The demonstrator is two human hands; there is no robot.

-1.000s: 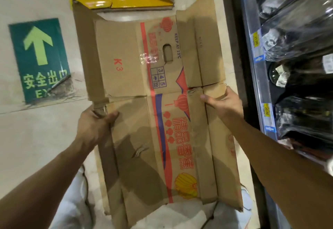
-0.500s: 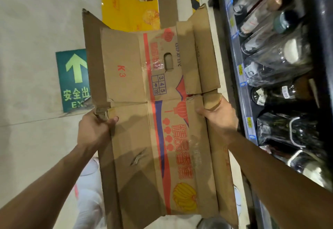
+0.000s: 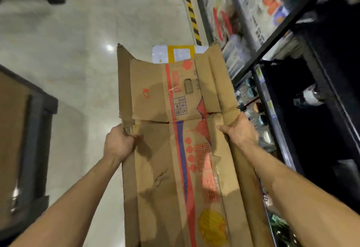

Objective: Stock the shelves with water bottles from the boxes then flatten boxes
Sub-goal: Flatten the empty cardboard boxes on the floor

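At right, blurred shelves (image 3: 272, 38) beside box (image 3: 155, 169).

A pale, glossy tiled floor (image 3: 68, 42) ran the length of the aisle, with a bright spot of light reflected on it. A yellow-and-black hazard stripe (image 3: 191, 11) was laid on the floor along the foot of a black metal shelving unit (image 3: 268, 46) on the right. A white and yellow carton (image 3: 175, 55) lay flat on the floor just beside that stripe. The upper shelf carried blurred packages with red and orange labels (image 3: 224, 19); the shelf below held round-topped containers (image 3: 251, 91), too blurred to name. At the left a brown, dark-framed unit (image 3: 23, 139) stood on the floor.
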